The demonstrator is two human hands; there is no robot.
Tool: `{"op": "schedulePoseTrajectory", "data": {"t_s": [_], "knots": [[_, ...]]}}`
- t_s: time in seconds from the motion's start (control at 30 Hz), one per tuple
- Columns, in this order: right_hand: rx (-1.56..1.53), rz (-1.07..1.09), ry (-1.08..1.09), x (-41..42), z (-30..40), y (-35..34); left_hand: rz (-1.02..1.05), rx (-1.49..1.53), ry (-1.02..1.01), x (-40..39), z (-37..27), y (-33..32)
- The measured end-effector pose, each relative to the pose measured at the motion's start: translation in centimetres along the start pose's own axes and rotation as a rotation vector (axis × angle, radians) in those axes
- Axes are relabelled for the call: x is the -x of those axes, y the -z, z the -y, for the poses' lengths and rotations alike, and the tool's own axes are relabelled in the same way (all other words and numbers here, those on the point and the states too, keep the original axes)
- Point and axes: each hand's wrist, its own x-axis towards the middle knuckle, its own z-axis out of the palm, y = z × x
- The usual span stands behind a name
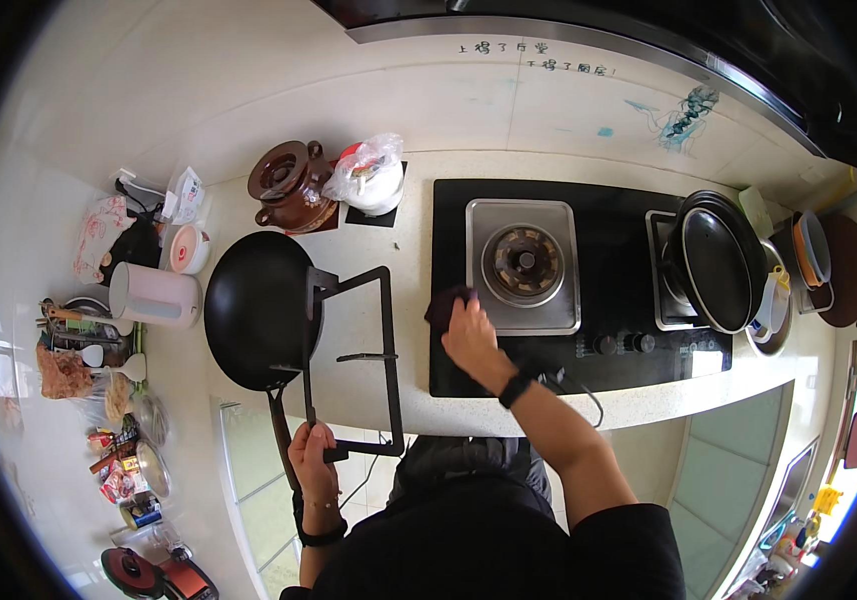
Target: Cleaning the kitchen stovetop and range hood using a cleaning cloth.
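My right hand (471, 337) presses a dark purple cloth (447, 306) onto the black glass gas hob (601, 262), at the left edge of a square steel burner tray (522, 322). My left hand (314, 454) grips the near corner of a black metal pan support (392, 360), a square frame with prongs, held tilted above the counter. Behind its left side lies a black wok (260, 307), its handle pointing towards me and passing close to my left hand. The burner (526, 259) on this tray is bare of its support.
A brown lidded clay pot (290, 184) and a plastic-wrapped white container (372, 180) stand at the back left. A black pan (721, 262) rests over the right burner. A pink-and-white appliance (158, 294) and utensils line the left side. The range hood (586, 56) overhangs the hob.
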Motion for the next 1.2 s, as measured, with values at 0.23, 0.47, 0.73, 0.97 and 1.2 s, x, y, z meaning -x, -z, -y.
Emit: {"op": "schedulePoseTrajectory", "data": {"t_s": [0.23,0.47,0.73,0.97,1.2], "knots": [[-0.351,0.276,0.089,6.3,0.8,2.7,-0.035,-0.009,0.001,0.4,0.4,0.9],[-0.306,-0.102,-0.193,2.0,-2.3,4.4,-0.027,-0.020,-0.007,0.3,0.3,0.5],[-0.290,0.139,-0.094,6.3,-1.4,3.2,0.045,-0.047,-0.034,-0.4,0.4,-1.8],[-0.400,-0.189,-0.093,1.4,-3.3,5.1,0.102,-0.024,-0.042,-0.4,0.9,-4.1],[-0.243,0.046,-0.004,6.2,-4.5,4.5,0.153,-0.152,-0.051,-0.6,2.0,-6.3]]}}
